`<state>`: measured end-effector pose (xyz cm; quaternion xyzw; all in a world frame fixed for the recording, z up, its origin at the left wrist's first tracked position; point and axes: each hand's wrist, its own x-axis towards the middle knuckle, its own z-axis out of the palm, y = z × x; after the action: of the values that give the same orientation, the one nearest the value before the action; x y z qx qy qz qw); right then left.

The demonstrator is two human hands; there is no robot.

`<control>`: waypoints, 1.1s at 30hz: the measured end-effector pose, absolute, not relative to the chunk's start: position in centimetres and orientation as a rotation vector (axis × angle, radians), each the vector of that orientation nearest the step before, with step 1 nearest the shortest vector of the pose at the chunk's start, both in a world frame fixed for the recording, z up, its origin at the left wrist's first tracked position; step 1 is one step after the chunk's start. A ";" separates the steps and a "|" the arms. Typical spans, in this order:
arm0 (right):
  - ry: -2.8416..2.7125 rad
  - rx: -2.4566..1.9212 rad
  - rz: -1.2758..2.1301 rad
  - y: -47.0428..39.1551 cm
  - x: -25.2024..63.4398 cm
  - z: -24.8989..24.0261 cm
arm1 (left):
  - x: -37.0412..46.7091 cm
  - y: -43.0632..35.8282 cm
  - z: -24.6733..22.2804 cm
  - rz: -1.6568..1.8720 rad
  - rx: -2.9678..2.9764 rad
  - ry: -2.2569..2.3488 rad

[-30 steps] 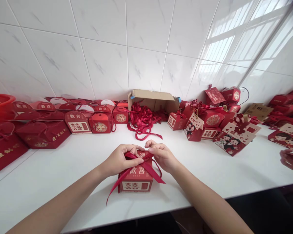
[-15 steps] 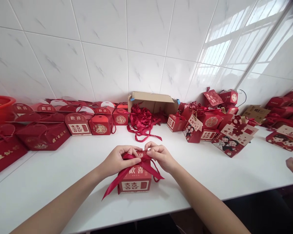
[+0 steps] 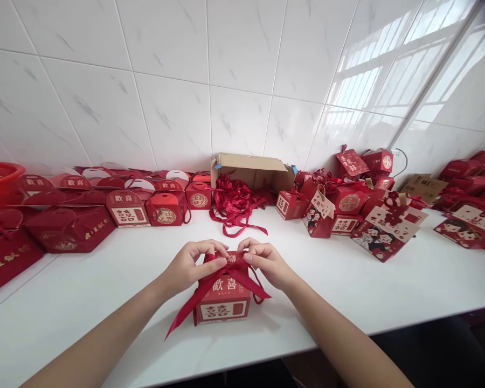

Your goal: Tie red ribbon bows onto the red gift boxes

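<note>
A small red gift box (image 3: 225, 293) with white and gold-toned lettering stands upright near the table's front edge. Across its top lies a dark red satin ribbon (image 3: 241, 277) in a bow, one long tail hanging down the left front and a shorter one to the right. My left hand (image 3: 201, 262) pinches the bow's left loop between thumb and fingers. On the other side, my right hand (image 3: 265, 262) pinches the right loop. A red cord handle hangs at the box's right side. The knot is partly covered by fingers.
An open cardboard box (image 3: 253, 161) spills loose red ribbons (image 3: 236, 196) at the back. Red gift boxes (image 3: 127, 210) line the wall on the left; more boxes (image 3: 383, 231) are heaped on the right. An orange-red basin (image 3: 2, 180) stands far left.
My hands have drawn slightly apart, spreading the bow's loops. Another person's hand holding something red at the right edge has gone out of view.
</note>
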<state>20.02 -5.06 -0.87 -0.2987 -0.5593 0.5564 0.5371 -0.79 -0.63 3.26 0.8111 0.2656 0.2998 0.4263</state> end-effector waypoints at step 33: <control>-1.268 -0.753 1.347 -5.7 20.0 -0.1 | 0.3 -2.3 3.3 0.703 1.910 0.871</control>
<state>19.97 -5.69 -0.06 -0.3168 -0.5336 0.5670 0.5417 0.30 -2.30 3.31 0.7716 0.3517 0.2841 0.4474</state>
